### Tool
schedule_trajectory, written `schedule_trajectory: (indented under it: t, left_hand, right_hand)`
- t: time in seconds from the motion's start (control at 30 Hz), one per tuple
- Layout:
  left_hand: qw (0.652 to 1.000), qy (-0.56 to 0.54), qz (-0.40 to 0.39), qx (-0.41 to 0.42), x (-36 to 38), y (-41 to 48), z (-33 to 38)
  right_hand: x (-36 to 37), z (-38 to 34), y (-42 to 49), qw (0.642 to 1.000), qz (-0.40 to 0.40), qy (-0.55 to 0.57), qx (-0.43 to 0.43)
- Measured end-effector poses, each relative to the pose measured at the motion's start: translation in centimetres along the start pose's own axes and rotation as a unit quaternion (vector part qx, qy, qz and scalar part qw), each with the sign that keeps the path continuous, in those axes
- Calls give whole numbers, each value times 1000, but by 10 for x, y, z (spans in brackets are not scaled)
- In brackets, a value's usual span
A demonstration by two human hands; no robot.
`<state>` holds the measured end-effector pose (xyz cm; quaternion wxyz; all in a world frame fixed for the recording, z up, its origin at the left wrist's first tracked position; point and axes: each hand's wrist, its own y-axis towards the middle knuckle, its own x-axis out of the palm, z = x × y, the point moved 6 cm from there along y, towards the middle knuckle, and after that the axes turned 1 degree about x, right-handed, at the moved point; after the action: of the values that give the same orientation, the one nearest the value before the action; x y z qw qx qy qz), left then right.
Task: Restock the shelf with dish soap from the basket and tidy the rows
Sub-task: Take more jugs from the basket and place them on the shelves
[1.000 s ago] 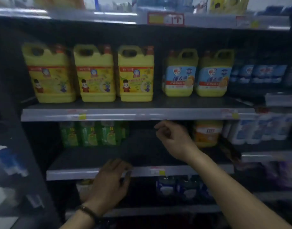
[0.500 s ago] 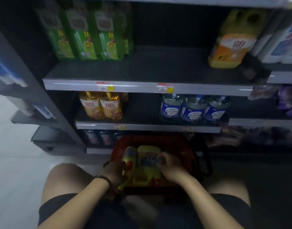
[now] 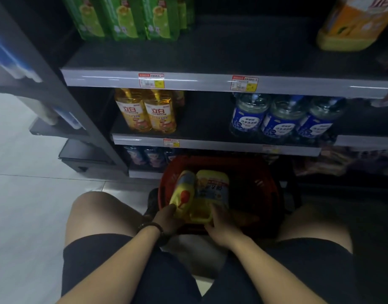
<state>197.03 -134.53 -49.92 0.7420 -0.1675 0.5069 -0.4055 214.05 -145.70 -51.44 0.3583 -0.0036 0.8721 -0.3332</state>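
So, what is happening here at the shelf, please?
A person is crouching in front of a shop shelf with a red basket on the floor between the knees. The left hand grips one yellow dish soap jug and the right hand is on a second yellow jug; both jugs are in the basket. The shelf above has a wide bare stretch between the green bottles and an orange-labelled jug.

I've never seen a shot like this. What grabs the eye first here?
Probably the red basket on the floor between the person's knees, with two yellow dish soap jugs in it. The left hand and right hand each have a grip on one. Above, a wide bare stretch of dark shelf gapes between green bottles and an orange-labelled jug.
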Motion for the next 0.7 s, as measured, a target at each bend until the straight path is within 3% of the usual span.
schedule_trajectory:
  t: [0.37,0.5,0.7]
  left_hand:
    - [983,-72,161,41,-17,8,1]
    - [960,-54,263,80,-32,-5,21]
    - [940,-14,304,156,-51,-41,47]
  right_hand:
    - [-14,1,-6,998,29,61,11]
    - [-18,4,-8,996,28,80,29]
    - [-26,-3,-11,989,34,142,25]
